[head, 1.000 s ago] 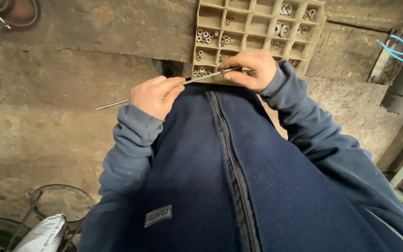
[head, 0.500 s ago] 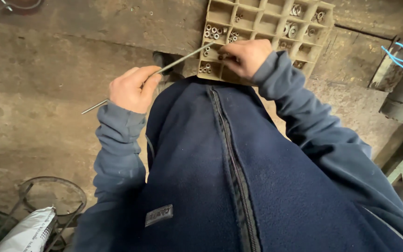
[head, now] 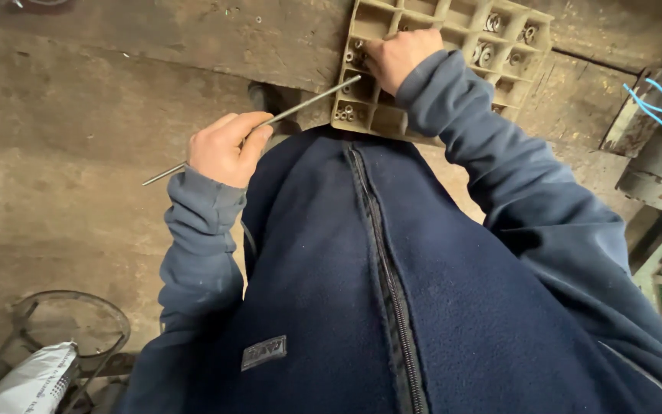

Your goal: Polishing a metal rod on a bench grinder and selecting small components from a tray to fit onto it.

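My left hand (head: 224, 148) grips a thin grey metal rod (head: 312, 100) near its middle; the rod slants from lower left up toward a beige plastic compartment tray (head: 453, 46). My right hand (head: 396, 55) reaches into a left compartment of that tray, fingers curled down among small metal nuts; what the fingers hold is hidden. Other compartments hold several nuts and washers. My dark blue zipped fleece fills the lower middle of the view.
The tray lies on a rough concrete floor (head: 78, 169). A round wire frame (head: 70, 322) and a white sack (head: 28, 383) sit at lower left. At right stands a pale green metal frame (head: 657, 176) with blue wires (head: 653, 96).
My right hand let go of the rod's end and moved up into the tray. My left hand keeps the rod, which now tilts up toward the tray.
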